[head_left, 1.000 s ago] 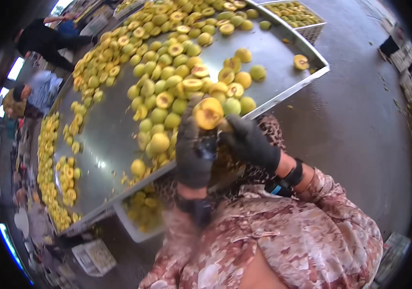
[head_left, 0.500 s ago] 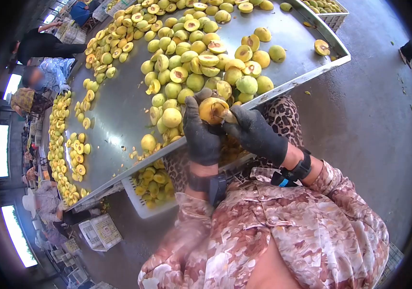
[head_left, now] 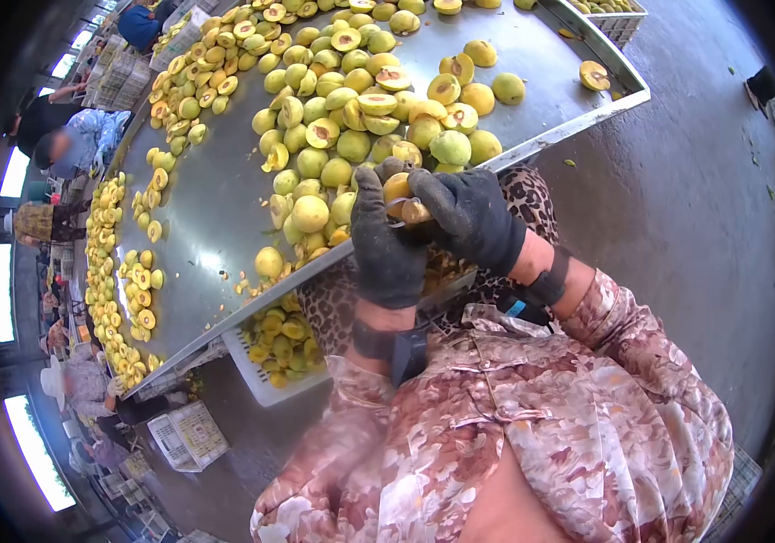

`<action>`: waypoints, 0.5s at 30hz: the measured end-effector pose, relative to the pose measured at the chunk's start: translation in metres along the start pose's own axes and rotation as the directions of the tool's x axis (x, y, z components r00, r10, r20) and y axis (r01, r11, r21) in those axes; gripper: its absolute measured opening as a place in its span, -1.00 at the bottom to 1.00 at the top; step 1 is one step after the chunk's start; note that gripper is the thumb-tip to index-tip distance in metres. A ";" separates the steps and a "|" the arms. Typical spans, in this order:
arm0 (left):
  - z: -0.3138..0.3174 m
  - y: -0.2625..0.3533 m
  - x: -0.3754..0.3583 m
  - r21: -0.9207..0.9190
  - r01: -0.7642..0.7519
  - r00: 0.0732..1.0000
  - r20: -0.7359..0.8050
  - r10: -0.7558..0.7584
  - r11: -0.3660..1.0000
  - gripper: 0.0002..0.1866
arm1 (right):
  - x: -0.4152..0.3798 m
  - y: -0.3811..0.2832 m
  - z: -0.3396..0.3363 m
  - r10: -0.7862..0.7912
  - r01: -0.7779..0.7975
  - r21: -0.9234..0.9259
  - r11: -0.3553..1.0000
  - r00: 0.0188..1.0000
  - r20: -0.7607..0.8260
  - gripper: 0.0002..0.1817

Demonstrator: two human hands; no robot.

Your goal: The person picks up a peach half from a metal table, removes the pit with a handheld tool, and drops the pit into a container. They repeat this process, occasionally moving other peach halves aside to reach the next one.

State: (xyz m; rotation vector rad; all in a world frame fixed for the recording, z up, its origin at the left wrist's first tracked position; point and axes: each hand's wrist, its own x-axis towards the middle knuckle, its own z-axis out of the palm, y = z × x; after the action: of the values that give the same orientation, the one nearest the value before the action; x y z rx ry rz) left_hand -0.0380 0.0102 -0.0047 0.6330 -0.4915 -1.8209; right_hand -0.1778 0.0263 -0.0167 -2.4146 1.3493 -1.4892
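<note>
My left hand [head_left: 387, 249], in a dark glove, has its fingers curled round a yellow stone fruit [head_left: 397, 186] just over the table's near edge. Beside it my right hand [head_left: 473, 217], gloved too, is closed on a small tool with a pale, rounded handle end [head_left: 416, 212]. A thin curved edge shows next to that end, against the fruit. Fingers cover most of the fruit and the tool. Yellow-green stone fruits [head_left: 351, 145], many cut in half, lie heaped on the metal table [head_left: 193, 226] in front of my hands.
Under the table edge stands a white crate [head_left: 270, 389] holding more fruit. Another crate [head_left: 621, 27] is beyond the far right corner. A raised rim [head_left: 578, 133] borders the table. Several people, one in a blue patterned top [head_left: 98, 140], are along the left side.
The cut face of the fruit, visible before, is now mostly covered as my right hand has moved in over it with the tool. My view has shifted slightly.
</note>
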 end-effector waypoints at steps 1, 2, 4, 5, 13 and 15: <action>-0.002 -0.003 0.000 -0.001 -0.013 1.000 0.019 0.013 1.000 -0.50 | 0.000 0.002 -0.001 -0.014 0.014 0.001 1.000 1.000 0.017 -0.52; -0.006 -0.006 0.000 0.025 -0.012 1.000 0.017 0.012 1.000 -0.51 | 0.000 0.003 -0.003 -0.044 0.044 -0.007 0.999 0.998 0.048 -0.54; -0.011 -0.013 0.000 0.074 -0.013 1.000 0.012 0.013 0.997 -0.53 | 0.003 0.006 -0.007 -0.107 0.110 -0.019 0.994 0.987 0.116 -0.59; -0.006 -0.012 -0.002 0.023 -0.006 1.000 0.025 0.005 1.000 -0.53 | 0.001 0.005 -0.008 -0.072 0.070 0.031 0.997 0.993 0.091 -0.62; 0.004 0.016 0.001 0.043 -0.091 0.996 -0.018 0.092 0.995 -0.51 | -0.019 -0.019 -0.017 0.389 -0.443 0.275 0.853 0.892 0.231 -0.63; 0.009 0.013 -0.004 0.060 -0.111 0.993 -0.019 0.112 0.992 -0.51 | -0.017 -0.026 -0.017 0.411 -0.473 0.316 0.822 0.878 0.244 -0.57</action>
State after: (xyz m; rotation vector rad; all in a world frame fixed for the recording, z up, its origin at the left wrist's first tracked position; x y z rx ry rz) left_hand -0.0330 0.0098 0.0112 0.6526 -0.5560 -1.6971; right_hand -0.1755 0.0608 -0.0090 -1.7891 1.3315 -1.2466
